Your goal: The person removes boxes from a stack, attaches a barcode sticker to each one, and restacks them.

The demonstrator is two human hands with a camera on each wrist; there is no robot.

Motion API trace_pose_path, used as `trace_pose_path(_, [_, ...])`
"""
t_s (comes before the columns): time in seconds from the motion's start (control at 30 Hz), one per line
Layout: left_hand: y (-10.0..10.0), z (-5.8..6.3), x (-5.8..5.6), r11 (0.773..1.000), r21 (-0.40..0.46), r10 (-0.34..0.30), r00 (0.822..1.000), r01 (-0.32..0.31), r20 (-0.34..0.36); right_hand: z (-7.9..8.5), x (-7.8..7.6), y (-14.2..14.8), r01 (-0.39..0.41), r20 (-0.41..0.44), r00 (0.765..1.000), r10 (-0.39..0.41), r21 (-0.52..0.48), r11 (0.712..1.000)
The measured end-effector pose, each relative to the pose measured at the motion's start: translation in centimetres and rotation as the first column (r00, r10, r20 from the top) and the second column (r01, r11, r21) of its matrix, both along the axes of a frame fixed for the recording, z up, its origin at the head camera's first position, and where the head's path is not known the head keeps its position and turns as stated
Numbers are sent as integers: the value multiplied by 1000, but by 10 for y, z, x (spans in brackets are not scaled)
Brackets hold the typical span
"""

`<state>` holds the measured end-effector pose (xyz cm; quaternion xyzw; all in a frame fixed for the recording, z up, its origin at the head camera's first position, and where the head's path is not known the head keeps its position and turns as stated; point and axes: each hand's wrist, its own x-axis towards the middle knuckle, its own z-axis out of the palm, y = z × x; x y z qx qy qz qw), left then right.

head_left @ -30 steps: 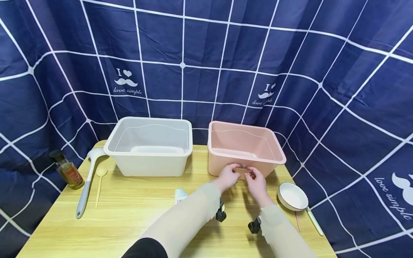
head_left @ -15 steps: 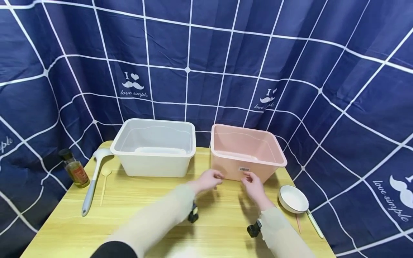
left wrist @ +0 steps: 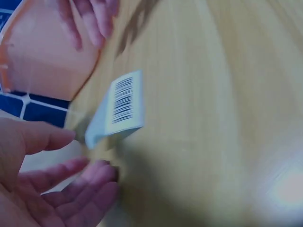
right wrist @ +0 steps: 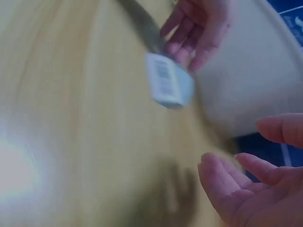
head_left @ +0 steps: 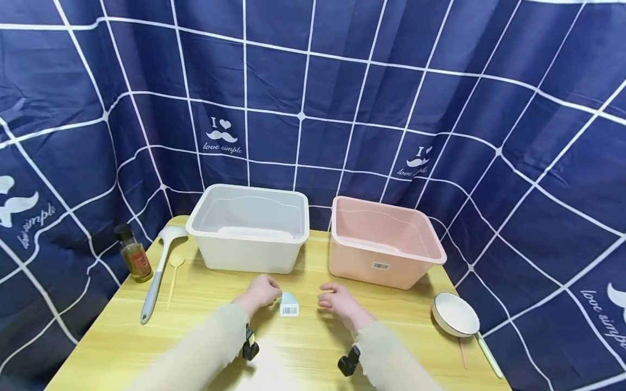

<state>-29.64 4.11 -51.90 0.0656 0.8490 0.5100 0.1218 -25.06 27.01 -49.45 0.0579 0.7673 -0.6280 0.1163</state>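
A small bent card tag (head_left: 289, 304), pale blue at the top with a white barcode part, stands curved on the wooden table. My left hand (head_left: 262, 291) is just left of it, thumb and fingers apart, fingertips right by its edge. In the left wrist view the tag (left wrist: 124, 101) lies beyond my left hand's spread fingers (left wrist: 90, 189). My right hand (head_left: 340, 304) hovers to the right of the tag with loosely bent fingers and nothing in it; the right wrist view shows its thumb and fingers (right wrist: 213, 179) apart.
Behind stand a white bin (head_left: 246, 252) and a pink bin (head_left: 371, 266) with a barcode sticker (head_left: 381, 266). At left are an oil bottle (head_left: 136, 258), a grey-handled ladle (head_left: 155, 288) and a yellow spoon (head_left: 173, 271). At right are a white bowl (head_left: 456, 315) and a pale-green handle (head_left: 489, 355).
Both hands have left the pink bin's front, where they were at its barcode sticker. The left has moved left to the card tag; the right has drawn back and left. The head view has shifted.
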Motion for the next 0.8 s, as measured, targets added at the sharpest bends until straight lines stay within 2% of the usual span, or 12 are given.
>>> trace_pose_path(0.07, [3, -9, 4, 997, 68, 46, 998, -49, 45, -11, 2, -7, -11, 41, 999, 12, -29, 1000])
trace_pose_path(0.2, [11, -21, 8, 976, 174, 107, 984, -131, 143, -27, 7, -21, -13, 66, 998, 16, -48, 999])
trace_pose_path(0.27, [14, -24, 10, 966, 206, 121, 976, -158, 179, -31, 9, -26, -4, 72, 997, 9, -70, 998])
trace_pose_path(0.4, [17, -28, 13, 945, 276, 109, 963, -178, 248, -32, 14, -34, 24, 75, 997, -16, -114, 993])
trace_pose_path(0.47, [17, -29, 14, 932, 309, 102, 956, -188, 275, -30, 18, -37, 36, 20, 999, -35, -67, 997])
trace_pose_path(0.53, [17, -28, 16, 917, 343, 103, 951, -204, 291, -27, 22, -40, 80, -71, 994, -80, 0, 997])
trace_pose_path(0.67, [20, -17, 21, 879, 418, 118, 954, -229, 276, -19, 29, -48, 155, -278, 954, -112, 139, 978])
trace_pose_path(0.73, [22, -8, 26, 860, 456, 115, 958, -229, 263, -16, 31, -52, 143, -324, 942, -86, 159, 977])
trace_pose_path(0.8, [25, 0, 31, 844, 489, 107, 962, -222, 253, -14, 33, -56, 119, -336, 940, -57, 167, 979])
